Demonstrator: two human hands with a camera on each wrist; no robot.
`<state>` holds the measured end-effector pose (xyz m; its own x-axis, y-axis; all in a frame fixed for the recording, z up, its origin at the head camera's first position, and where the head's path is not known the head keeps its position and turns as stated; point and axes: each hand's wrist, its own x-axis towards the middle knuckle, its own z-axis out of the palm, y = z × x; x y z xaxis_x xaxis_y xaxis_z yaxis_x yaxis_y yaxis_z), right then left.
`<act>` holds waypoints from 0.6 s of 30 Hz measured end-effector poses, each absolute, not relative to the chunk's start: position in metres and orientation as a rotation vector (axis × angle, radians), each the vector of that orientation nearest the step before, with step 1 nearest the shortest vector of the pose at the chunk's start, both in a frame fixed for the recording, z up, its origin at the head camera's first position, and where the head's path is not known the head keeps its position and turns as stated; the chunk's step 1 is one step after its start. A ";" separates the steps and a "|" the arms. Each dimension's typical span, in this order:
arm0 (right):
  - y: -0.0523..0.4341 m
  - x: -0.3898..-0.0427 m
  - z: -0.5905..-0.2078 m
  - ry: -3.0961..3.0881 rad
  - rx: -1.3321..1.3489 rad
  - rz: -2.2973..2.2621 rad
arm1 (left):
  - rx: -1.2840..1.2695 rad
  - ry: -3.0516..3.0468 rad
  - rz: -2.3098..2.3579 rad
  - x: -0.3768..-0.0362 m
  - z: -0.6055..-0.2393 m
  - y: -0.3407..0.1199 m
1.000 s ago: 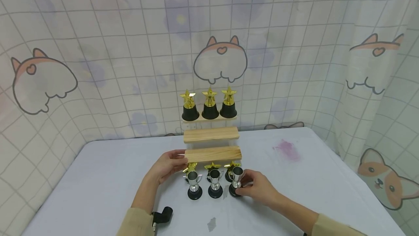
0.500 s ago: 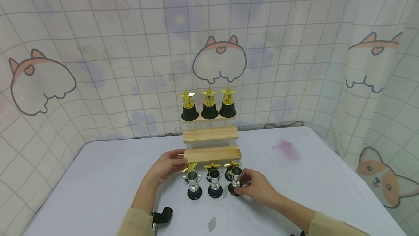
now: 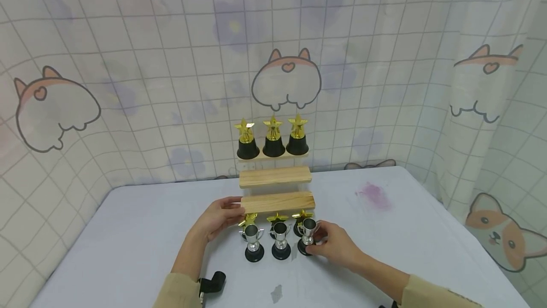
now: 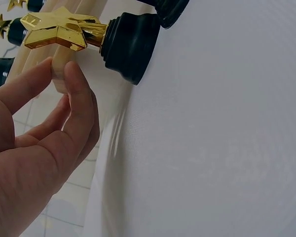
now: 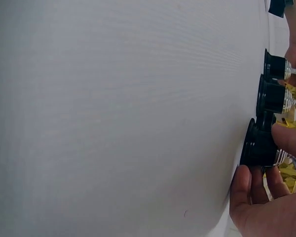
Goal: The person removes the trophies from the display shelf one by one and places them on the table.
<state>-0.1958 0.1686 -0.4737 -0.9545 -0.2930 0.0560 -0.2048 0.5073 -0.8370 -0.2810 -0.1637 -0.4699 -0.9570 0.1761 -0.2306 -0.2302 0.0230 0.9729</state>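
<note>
My left hand pinches the left end of the lowest wooden shelf board; the left wrist view shows thumb and fingertip on the board's end. A gold star trophy with a black base stands close to that hand. My right hand holds the rightmost silver cup trophy low, by its black base, on the table. Two more silver cup trophies, the middle one and the left one, stand in line beside it. Star trophies behind them are partly hidden.
Above the lowest board rise a middle board and a top board, which bears three gold star trophies. A white cloth covers the table. A patterned curtain hangs behind.
My right hand and the rightmost silver cup trophy have shifted very slightly left, towards the middle one. My left hand stays on the board.
</note>
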 end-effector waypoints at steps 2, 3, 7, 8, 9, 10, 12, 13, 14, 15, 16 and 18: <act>0.169 -0.196 -0.474 2.641 -0.450 -1.455 | -0.055 2.020 2.009 -0.281 -0.470 -0.164; 0.170 -0.196 -0.473 2.638 -0.453 -1.458 | -0.055 2.021 2.007 -0.281 -0.470 -0.164; 0.173 -0.195 -0.473 2.637 -0.467 -1.471 | -0.056 2.026 2.002 -0.281 -0.470 -0.164; 0.174 -0.196 -0.473 2.638 -0.468 -1.473 | -0.055 2.024 2.003 -0.281 -0.470 -0.163; 0.176 -0.195 -0.473 2.640 -0.469 -1.473 | -0.054 2.023 2.004 -0.281 -0.470 -0.163; 0.177 -0.196 -0.474 2.641 -0.468 -1.475 | -0.053 2.023 2.004 -0.281 -0.470 -0.164; 0.180 -0.196 -0.473 2.653 -0.471 -1.468 | -0.048 2.024 2.005 -0.281 -0.470 -0.164; 0.182 -0.196 -0.473 2.657 -0.465 -1.467 | -0.045 2.025 2.006 -0.281 -0.470 -0.164; 0.183 -0.197 -0.473 2.660 -0.456 -1.466 | -0.045 2.022 2.009 -0.281 -0.471 -0.164; 0.185 -0.197 -0.472 2.664 -0.448 -1.465 | -0.043 2.023 2.009 -0.281 -0.471 -0.164; 0.186 -0.197 -0.472 2.666 -0.434 -1.466 | -0.041 2.024 2.010 -0.281 -0.471 -0.164; 0.189 -0.197 -0.470 2.666 -0.405 -1.470 | -0.038 2.023 2.012 -0.282 -0.472 -0.164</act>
<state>-0.1972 0.1889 -0.4701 -0.9629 -0.2619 0.0653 -0.1950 0.5077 -0.8392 -0.2817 -0.1642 -0.4717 -0.9584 0.1819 -0.2200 -0.2190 0.0254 0.9754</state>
